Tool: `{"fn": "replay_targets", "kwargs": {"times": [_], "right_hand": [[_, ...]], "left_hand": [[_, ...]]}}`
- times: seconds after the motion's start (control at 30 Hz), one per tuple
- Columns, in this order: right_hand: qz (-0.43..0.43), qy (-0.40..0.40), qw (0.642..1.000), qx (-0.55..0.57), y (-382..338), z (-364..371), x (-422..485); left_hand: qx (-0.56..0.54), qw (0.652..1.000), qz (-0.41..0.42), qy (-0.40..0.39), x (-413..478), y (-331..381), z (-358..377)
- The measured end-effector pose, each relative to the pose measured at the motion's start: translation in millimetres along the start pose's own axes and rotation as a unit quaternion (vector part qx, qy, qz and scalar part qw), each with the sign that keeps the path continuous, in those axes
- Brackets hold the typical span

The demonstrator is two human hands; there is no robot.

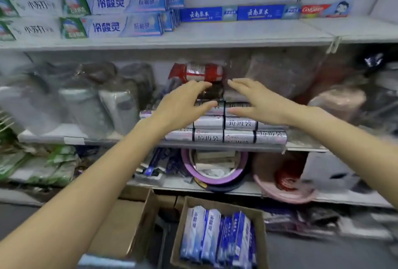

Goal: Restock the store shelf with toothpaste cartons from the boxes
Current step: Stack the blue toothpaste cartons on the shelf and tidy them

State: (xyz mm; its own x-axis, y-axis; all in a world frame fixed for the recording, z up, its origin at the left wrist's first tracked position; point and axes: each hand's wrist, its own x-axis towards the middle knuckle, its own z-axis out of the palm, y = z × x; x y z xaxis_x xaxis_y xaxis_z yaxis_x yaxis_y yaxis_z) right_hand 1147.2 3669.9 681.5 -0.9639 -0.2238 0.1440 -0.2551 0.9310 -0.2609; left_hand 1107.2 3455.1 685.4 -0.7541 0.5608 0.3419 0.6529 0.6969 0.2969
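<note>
Toothpaste cartons line the top shelf (pixel 215 36): white-and-blue ones (pixel 120 13) stacked two high at the left, two dark blue cartons (pixel 237 13) in the middle, a red carton (pixel 323 10) at the right. A cardboard box (pixel 219 234) on the floor holds several blue-and-white toothpaste cartons (pixel 217 238) standing on end. My left hand (pixel 183 105) and my right hand (pixel 256 100) are both stretched out in front of the middle shelf, fingers straight, holding nothing.
Behind my hands the middle shelf carries stacked grey rolls (pixel 239 135), a red pack (pixel 198 72) and bagged goods. A second cardboard box (pixel 129 225) stands left of the first. Pink basins (pixel 215 171) sit on the lower shelf.
</note>
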Motion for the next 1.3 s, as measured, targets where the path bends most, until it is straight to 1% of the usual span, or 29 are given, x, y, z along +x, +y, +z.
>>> {"fn": "replay_targets", "kwargs": {"times": [0.13,0.27,0.37,0.47,0.57,0.6,0.63,0.67,0.7,0.77,0.8,0.83,0.87,0.9,0.93,1.0,1.03,1.13,1.3], "right_hand": [[0.030,-0.034,0.998,0.052,11.4,63.1,-20.1],[0.080,-0.095,0.986,0.111,20.4,152.8,-40.4],[0.133,-0.158,0.967,0.147,26.0,220.7,-57.3],[0.199,-0.182,0.945,0.185,30.8,279.3,-74.4],[0.271,-0.193,0.911,0.242,34.6,334.0,-96.0],[0.305,-0.193,0.893,0.268,36.0,353.1,-104.2],[0.348,-0.185,0.868,0.302,37.2,372.2,-112.4],[0.400,-0.167,0.834,0.342,38.6,391.1,-120.7],[0.457,-0.138,0.791,0.382,39.8,408.8,-129.1],[0.560,-0.083,0.694,0.445,42.4,440.8,-143.1],[0.599,-0.063,0.648,0.466,44.8,457.1,-149.6],[0.625,-0.048,0.612,0.483,46.9,470.6,-155.1],[0.642,-0.041,0.587,0.491,49.6,484.7,-160.3],[0.653,-0.034,0.573,0.494,51.6,497.4,-164.5],[0.661,-0.030,0.565,0.493,54.4,511.1,-169.1],[0.671,-0.020,0.561,0.485,60.8,538.5,-174.3],[0.676,-0.015,0.562,0.476,64.2,550.9,-174.9],[0.696,0.013,0.552,0.459,80.6,589.8,-180.5],[0.706,0.027,0.570,0.419,95.1,642.2,-187.7]], "left_hand": [[-0.030,0.997,-0.008,-0.073,-28.9,-14.8,66.9],[-0.051,0.982,-0.059,-0.171,-73.8,-43.5,144.3],[-0.072,0.965,-0.096,-0.232,-107.6,-68.4,192.4],[-0.092,0.949,-0.131,-0.273,-135.1,-92.7,228.7],[-0.137,0.922,-0.202,-0.299,-164.2,-112.3,262.6],[-0.158,0.912,-0.228,-0.302,-175.4,-117.6,274.3],[-0.180,0.900,-0.256,-0.304,-186.9,-122.5,286.2],[-0.197,0.886,-0.283,-0.310,-198.5,-126.7,298.2],[-0.207,0.871,-0.308,-0.323,-209.9,-130.2,310.5],[-0.207,0.845,-0.343,-0.355,-229.8,-138.2,336.0],[-0.208,0.832,-0.358,-0.369,-237.2,-141.2,347.6],[-0.213,0.818,-0.375,-0.380,-243.0,-144.1,359.7],[-0.216,0.808,-0.392,-0.384,-246.8,-146.8,371.9],[-0.216,0.797,-0.410,-0.387,-249.8,-149.8,383.4],[-0.216,0.789,-0.424,-0.388,-251.8,-152.0,395.1],[-0.227,0.775,-0.447,-0.384,-254.2,-156.5,420.3],[-0.239,0.769,-0.460,-0.375,-256.4,-158.9,434.9],[-0.275,0.738,-0.509,-0.348,-267.0,-161.3,483.4],[-0.316,0.724,-0.525,-0.316,-279.2,-152.3,544.9]]}}
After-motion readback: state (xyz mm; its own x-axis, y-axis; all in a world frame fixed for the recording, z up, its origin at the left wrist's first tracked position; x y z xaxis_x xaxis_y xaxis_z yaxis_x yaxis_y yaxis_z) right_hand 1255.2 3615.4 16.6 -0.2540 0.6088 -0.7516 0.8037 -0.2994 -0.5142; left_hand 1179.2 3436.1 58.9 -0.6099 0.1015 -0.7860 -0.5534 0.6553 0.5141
